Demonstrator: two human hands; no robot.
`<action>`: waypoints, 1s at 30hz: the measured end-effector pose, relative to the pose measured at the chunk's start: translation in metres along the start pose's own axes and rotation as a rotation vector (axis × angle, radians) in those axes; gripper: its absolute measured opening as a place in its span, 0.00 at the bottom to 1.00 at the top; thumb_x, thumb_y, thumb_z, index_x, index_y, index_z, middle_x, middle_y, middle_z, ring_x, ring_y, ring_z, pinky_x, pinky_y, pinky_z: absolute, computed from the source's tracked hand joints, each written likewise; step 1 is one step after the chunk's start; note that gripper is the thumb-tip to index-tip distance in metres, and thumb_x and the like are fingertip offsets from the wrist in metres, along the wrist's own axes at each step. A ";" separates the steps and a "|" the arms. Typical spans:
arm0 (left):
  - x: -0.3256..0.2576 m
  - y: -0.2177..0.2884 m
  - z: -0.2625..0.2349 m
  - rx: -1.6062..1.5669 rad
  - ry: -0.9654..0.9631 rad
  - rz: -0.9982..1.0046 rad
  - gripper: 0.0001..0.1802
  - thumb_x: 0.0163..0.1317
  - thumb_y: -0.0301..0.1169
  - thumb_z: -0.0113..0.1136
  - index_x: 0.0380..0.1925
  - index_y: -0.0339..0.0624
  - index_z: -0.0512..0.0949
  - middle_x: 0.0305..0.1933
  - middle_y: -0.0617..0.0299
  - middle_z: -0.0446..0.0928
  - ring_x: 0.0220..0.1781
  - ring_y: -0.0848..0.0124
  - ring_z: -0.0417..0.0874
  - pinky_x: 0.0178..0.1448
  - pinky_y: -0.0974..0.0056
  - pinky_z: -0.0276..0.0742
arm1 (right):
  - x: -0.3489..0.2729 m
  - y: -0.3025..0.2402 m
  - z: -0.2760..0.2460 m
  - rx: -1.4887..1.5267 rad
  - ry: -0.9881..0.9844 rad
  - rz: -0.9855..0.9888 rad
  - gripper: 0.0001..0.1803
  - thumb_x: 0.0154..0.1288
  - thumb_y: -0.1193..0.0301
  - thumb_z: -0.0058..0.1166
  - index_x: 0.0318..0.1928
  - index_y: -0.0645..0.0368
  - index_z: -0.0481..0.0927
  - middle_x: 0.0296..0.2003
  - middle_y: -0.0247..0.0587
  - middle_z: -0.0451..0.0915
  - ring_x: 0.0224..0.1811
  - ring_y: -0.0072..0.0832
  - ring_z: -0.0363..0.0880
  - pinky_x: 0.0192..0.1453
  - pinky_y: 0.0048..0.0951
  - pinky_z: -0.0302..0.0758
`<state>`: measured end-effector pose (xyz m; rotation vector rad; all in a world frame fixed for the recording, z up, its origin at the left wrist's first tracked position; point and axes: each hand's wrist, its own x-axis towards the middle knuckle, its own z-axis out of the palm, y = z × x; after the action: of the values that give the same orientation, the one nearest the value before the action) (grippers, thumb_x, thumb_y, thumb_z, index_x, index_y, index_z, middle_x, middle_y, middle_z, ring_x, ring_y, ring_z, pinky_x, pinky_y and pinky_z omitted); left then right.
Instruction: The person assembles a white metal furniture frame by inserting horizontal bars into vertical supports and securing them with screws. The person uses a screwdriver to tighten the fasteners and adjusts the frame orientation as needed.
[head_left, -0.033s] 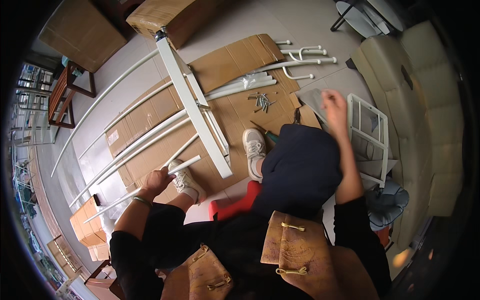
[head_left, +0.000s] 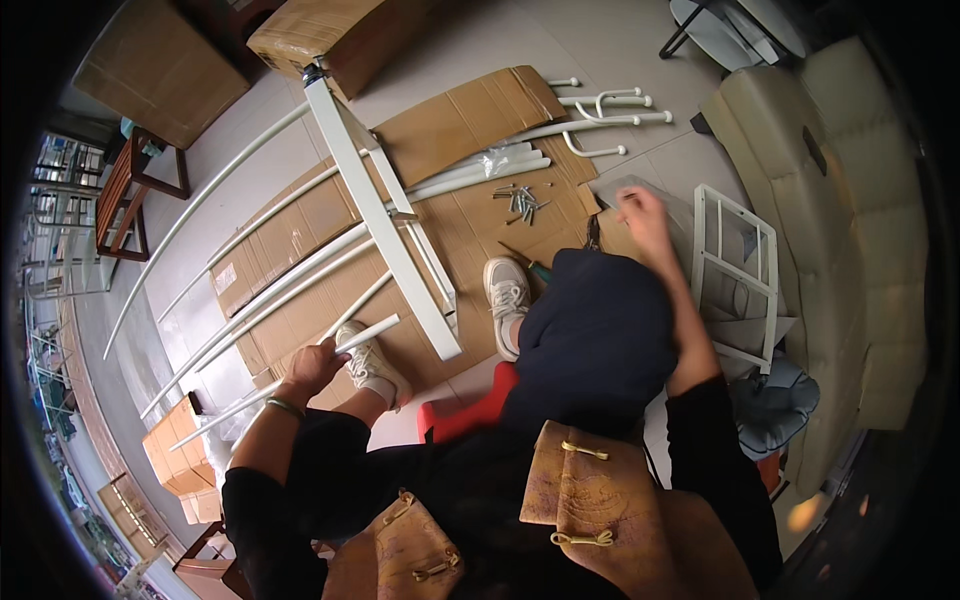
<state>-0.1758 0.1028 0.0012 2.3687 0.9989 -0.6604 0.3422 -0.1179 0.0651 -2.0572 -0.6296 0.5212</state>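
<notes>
My left hand (head_left: 313, 366) is closed around a thin white metal tube (head_left: 375, 331) that runs from lower left up toward a white shoe (head_left: 372, 368). My right hand (head_left: 640, 217) reaches out over a grey sheet (head_left: 610, 190) at the edge of the flattened cardboard (head_left: 470, 120). It is near a pile of loose screws (head_left: 520, 201), and whether it holds anything is unclear. A green-handled screwdriver (head_left: 537, 268) lies by my other shoe (head_left: 506, 293). A long white square beam (head_left: 375, 205) lies across the cardboard.
Several long curved white tubes (head_left: 255, 300) lie on the floor at left, and shorter bent tubes (head_left: 610, 120) at the top. A white metal frame (head_left: 742, 215) leans by a beige sofa (head_left: 800, 150). Cardboard boxes (head_left: 165, 65) and a wooden chair (head_left: 125, 195) stand at the back left. A red stool (head_left: 470, 415) is under me.
</notes>
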 end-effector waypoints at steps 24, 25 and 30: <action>0.048 -0.012 0.034 -0.145 -0.300 0.005 0.25 0.59 0.54 0.56 0.32 0.40 0.73 0.27 0.42 0.78 0.34 0.43 0.80 0.39 0.46 0.74 | 0.036 0.255 0.176 -0.562 -0.091 0.281 0.17 0.64 0.63 0.43 0.40 0.65 0.77 0.35 0.63 0.79 0.41 0.57 0.77 0.45 0.51 0.74; 0.045 -0.012 0.034 -0.131 -0.321 0.015 0.25 0.59 0.55 0.56 0.32 0.40 0.73 0.27 0.42 0.78 0.34 0.43 0.80 0.39 0.46 0.75 | -0.012 0.261 0.165 -0.552 0.011 0.211 0.19 0.66 0.62 0.41 0.42 0.66 0.75 0.37 0.63 0.78 0.40 0.59 0.75 0.44 0.51 0.71; 0.037 -0.012 0.036 -0.006 -0.386 0.029 0.26 0.60 0.57 0.54 0.34 0.43 0.72 0.25 0.44 0.78 0.32 0.46 0.80 0.37 0.47 0.73 | -0.185 0.297 0.092 -0.565 -0.761 0.754 0.18 0.67 0.61 0.45 0.42 0.66 0.75 0.32 0.55 0.77 0.36 0.45 0.77 0.41 0.45 0.70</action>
<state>-0.1709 0.1075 -0.0515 2.1318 0.7922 -1.0510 0.2142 -0.3120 -0.2120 -2.5970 -0.4157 1.7852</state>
